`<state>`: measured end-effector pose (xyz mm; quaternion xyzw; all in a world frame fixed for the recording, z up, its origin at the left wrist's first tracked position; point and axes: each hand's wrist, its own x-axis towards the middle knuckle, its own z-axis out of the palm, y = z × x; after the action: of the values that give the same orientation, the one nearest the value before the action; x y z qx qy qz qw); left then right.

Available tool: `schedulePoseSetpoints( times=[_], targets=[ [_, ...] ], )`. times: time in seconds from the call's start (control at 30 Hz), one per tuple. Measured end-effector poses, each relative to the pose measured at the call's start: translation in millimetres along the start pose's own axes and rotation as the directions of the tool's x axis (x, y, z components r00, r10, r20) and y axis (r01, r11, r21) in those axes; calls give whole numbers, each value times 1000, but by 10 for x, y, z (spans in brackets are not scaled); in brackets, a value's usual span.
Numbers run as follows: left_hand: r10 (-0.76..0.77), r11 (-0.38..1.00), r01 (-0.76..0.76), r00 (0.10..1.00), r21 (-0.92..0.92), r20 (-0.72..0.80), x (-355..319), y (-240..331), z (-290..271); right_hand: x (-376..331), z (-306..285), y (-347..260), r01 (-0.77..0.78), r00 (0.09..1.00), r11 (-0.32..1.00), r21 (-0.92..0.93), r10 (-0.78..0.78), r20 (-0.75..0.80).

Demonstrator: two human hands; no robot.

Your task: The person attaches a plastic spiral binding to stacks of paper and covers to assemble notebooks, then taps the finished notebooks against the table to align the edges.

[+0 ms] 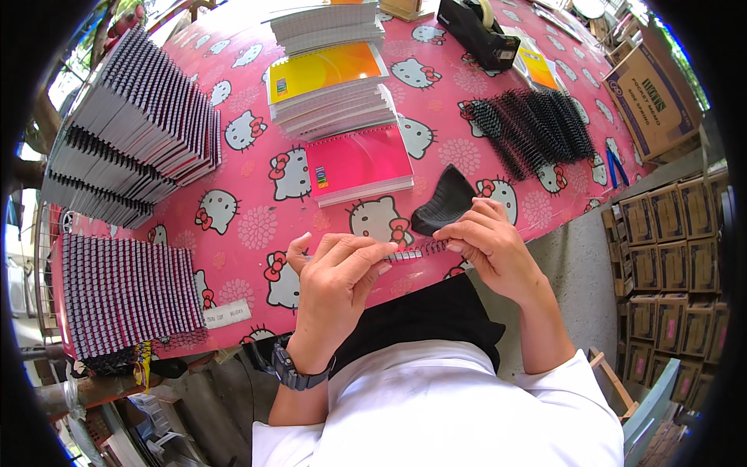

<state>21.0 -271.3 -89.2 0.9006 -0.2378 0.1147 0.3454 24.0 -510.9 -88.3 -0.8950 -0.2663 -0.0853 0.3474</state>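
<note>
Spiral (pixel 416 251) is pinched at both ends by left hand (pixel 338 280) and right hand (pixel 486 245) — bound stacks (pixel 132 124) lie upper left, unbound pads (pixel 334 78) remain.

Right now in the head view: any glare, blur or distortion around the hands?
Head view: strong fisheye bending, black vignette at the rim; top edge blown out by daylight; left hand, right hand and spiral binding sharp, evenly lit, soft shadows.
</note>
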Motion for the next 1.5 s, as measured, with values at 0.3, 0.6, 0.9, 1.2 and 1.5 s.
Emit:
schedulePoseSetpoints(
  times=[0.3, 0.6, 0.9, 1.2, 1.5],
  targets=[
    [-4, 1000, 7, 995, 29, -95, 11, -45, 45, 36, -148, 177, -143, 990, 981, 131, 141, 25],
    [-1, 992, 11, 997, 125, -75, -85, -217, -18, 75, 53, 615, -112, 990, 992, -51, 116, 82],
    [73, 997, -72, 996, 23, -46, -94, -241, -9, 175, 96, 34, -324, 922, 798, 508, 147, 357],
    [108, 994, -108, 986, 3, -124, 3, -286, 34, 237, 135, 106, -332, 935, 639, 694, 123, 334],
    [110, 994, -113, 984, -12, -141, 0, -338, 71, 192, 263, 126, -310, 946, 504, 806, 79, 314]
  ],
)
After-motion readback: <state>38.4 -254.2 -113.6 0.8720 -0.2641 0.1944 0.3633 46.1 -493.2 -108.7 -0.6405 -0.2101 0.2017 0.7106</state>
